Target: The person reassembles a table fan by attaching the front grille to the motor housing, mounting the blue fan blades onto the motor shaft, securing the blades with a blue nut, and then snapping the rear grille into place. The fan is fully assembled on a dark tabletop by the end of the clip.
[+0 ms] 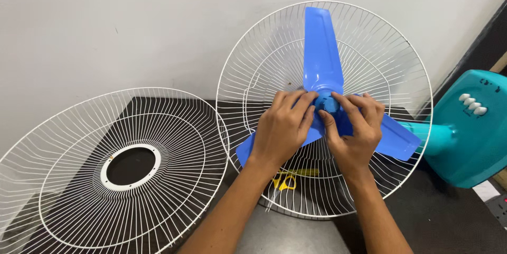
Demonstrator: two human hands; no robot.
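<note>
A blue three-bladed fan blade (322, 58) sits inside a round white wire guard (401, 63) that stands upright against the wall. My left hand (282, 127) grips the blade's hub from the left, fingers curled over it. My right hand (356, 127) holds the hub from the right, fingertips on the blue round cap (328, 104) at its centre. The lower left blade tip (244, 152) shows below my left wrist. The right blade (397, 140) points toward the fan's body.
A second white wire guard (68, 180) with a round centre hole lies tilted at the left on the dark table (438, 217). The fan's teal base with white buttons (472, 127) lies at the right. Yellow-handled scissors (285, 181) lie behind the upright guard.
</note>
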